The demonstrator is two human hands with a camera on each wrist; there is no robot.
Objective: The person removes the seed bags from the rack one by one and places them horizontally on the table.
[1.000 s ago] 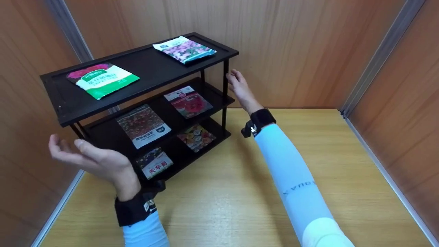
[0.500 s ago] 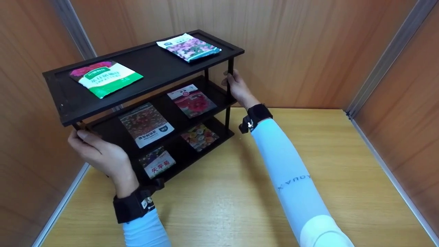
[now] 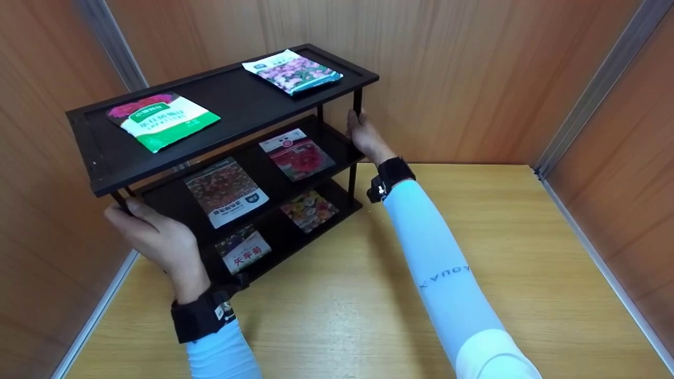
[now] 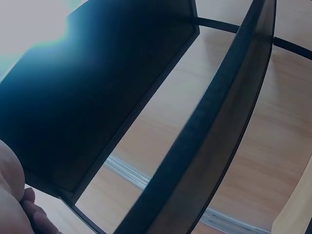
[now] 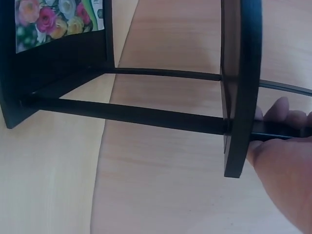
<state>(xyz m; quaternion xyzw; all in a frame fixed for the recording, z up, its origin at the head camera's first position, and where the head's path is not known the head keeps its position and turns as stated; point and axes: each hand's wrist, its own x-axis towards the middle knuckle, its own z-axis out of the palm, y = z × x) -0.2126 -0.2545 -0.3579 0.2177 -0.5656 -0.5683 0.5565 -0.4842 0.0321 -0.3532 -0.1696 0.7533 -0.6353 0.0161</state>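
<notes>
A black three-tier shelf point(image 3: 229, 100) stands at an angle towards the left. My left hand point(image 3: 160, 239) grips its near left post, just under the top board. On the opposite end, my right hand point(image 3: 368, 139) holds the right post between the top and middle boards; its fingers point(image 5: 279, 109) wrap that post in the right wrist view. A green-and-white seed packet point(image 3: 163, 122) and a pink-flower seed packet point(image 3: 295, 72) lie on top. Only part of my left hand point(image 4: 12, 195) shows in the left wrist view, at the lower left corner.
The middle board carries a brown-red seed packet point(image 3: 226, 192) and a red-flower seed packet point(image 3: 297, 154). Below lie a packet with red lettering point(image 3: 245, 250) and a multicoloured flower packet point(image 3: 309, 210). Wood-grain walls point(image 3: 474, 79) enclose the yellowish wooden table point(image 3: 337, 316).
My left hand, held off the shelf with fingers spread, has moved in and taken hold of the left post. My right hand has closed round the right post.
</notes>
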